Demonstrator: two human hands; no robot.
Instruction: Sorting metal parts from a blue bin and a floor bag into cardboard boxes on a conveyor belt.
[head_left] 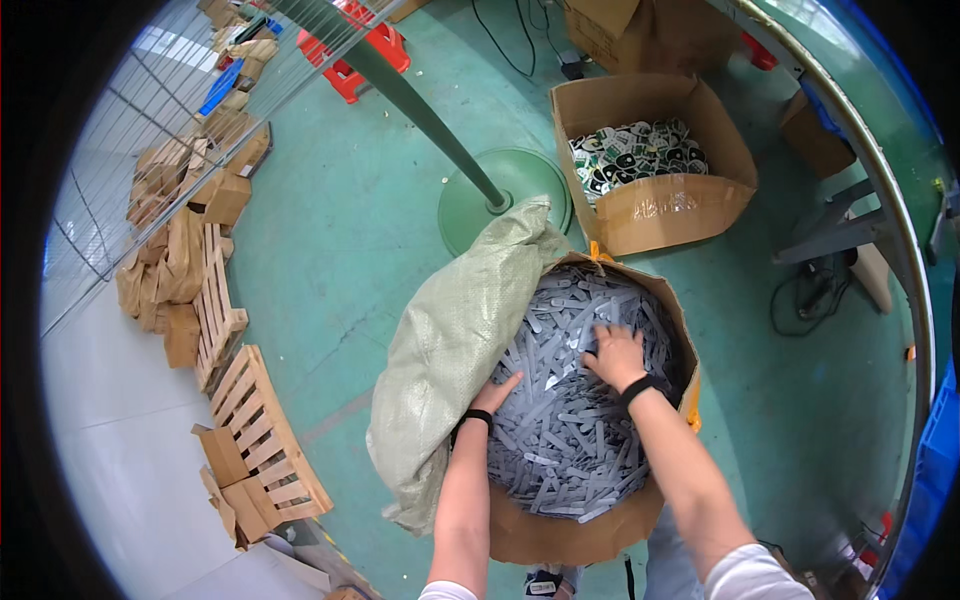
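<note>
I saw a heap of grey strips (570, 420) filling a big round cardboard bin (560, 535) that stood on the green floor (340, 240), right below me. My right hand (614, 357) lay flat on top of the heap, toward the far side of the bin, fingers spread and pressing into the strips; I could not tell whether it had any strip pinched beneath it. My left hand (494, 394) was at the bin's left edge, fingers dug down between the strips and the sack (450, 340), so its grip was hidden from me. Both wrists wore a dark band.

The sack, pale green woven stuff, was draped over the bin's left rim and hung down its outer side to the floor, bunching up at the far rim.

Beyond the bin, just past its far rim, stood a green pole (420, 110) on a round base (505, 195). To the right of that base sat an open carton (670, 205) with black, white and green pieces (635, 155) in it. Well off to the left, along the floor's edge by a wire fence (130, 160), lay wooden pallets (265, 440) and cardboard scraps (180, 270). A red stool (360, 50) stood at the far side.
</note>
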